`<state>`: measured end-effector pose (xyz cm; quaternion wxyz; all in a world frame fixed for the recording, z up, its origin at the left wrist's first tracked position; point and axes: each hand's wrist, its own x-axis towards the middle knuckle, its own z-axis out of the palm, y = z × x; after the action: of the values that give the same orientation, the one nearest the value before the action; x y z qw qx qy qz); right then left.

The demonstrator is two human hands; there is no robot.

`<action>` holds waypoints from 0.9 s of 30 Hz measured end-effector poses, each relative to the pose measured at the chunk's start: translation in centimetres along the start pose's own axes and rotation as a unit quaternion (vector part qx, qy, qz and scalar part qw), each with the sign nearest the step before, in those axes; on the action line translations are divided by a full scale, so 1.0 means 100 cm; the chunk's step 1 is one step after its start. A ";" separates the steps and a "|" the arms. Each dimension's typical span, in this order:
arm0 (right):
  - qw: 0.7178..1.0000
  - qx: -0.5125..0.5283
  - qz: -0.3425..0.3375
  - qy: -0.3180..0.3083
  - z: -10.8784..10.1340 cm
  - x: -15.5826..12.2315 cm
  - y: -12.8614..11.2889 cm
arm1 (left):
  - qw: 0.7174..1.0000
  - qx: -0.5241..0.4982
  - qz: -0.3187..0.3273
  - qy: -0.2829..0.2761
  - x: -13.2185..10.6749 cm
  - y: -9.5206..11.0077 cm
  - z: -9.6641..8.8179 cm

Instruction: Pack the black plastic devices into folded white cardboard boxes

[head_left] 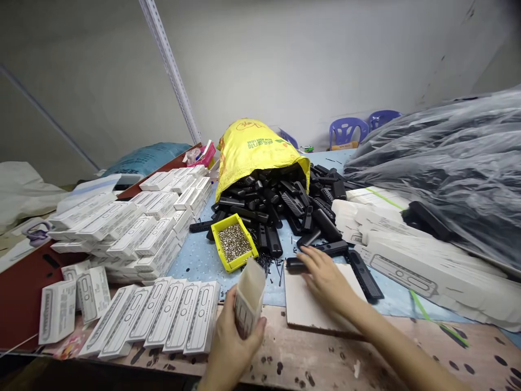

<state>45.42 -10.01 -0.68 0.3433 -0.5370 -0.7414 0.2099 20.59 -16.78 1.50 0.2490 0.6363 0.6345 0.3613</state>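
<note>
My left hand (234,339) grips a small white carton (249,296), held upright with its open end up, near the table's front edge. My right hand (323,277) reaches forward over a white board (303,307), and its fingers close on a black plastic part (293,265). A long black comb-like part (364,274) lies just to the right of that hand. Behind them a yellow sack (252,149) spills a heap of black parts (280,203). A yellow tray of small metal screws (233,241) sits in front of the heap.
Rows of white cartons (163,317) lie flat at the front left, with stacked ones (134,228) behind. More white boxes (407,255) line the right, under grey plastic-wrapped bundles (448,157). Purple chairs (345,130) stand by the wall.
</note>
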 end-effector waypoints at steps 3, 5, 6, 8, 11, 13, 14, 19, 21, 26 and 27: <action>0.999 -0.035 0.015 -0.010 -0.028 0.007 0.038 | 0.989 0.106 -0.079 -0.068 0.014 -0.005 -0.019; 0.999 0.011 0.026 -0.031 -0.041 0.008 0.036 | 0.980 0.187 -0.039 -0.060 0.020 -0.008 -0.019; 0.997 0.043 0.023 -0.056 -0.045 0.009 0.027 | 0.974 0.218 -0.009 -0.054 0.021 -0.008 -0.016; 0.985 0.110 0.005 -0.129 -0.043 0.011 0.003 | 0.965 0.253 0.051 -0.050 0.022 -0.003 -0.006; 0.981 0.173 0.014 -0.092 -0.023 0.020 -0.028 | 0.964 0.243 0.091 -0.060 0.021 0.009 0.008; 0.986 0.163 0.011 0.010 -0.006 0.028 -0.037 | 0.974 0.211 0.059 -0.061 0.021 0.015 0.012; 0.991 0.128 -0.003 0.034 0.002 0.032 -0.037 | 0.979 0.197 0.029 -0.054 0.022 0.015 0.013; 0.996 -0.081 -0.002 -0.025 0.035 0.059 -0.017 | 0.974 0.193 -0.113 -0.032 0.031 0.001 0.017; 0.993 -0.117 0.011 -0.034 0.049 0.069 -0.010 | 0.977 0.168 -0.120 -0.053 0.035 -0.003 0.022; 0.988 -0.150 -0.006 -0.039 0.059 0.079 -0.006 | 0.995 0.083 -0.061 -0.010 0.042 -0.006 0.025; 0.989 -0.143 -0.013 -0.034 0.053 0.078 -0.006 | 0.995 0.075 -0.059 -0.001 0.042 -0.006 0.021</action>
<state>39.68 -2.54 -1.65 0.2402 -0.5634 -0.7821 0.1150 21.56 -12.28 0.30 0.2220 0.6150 0.6958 0.2972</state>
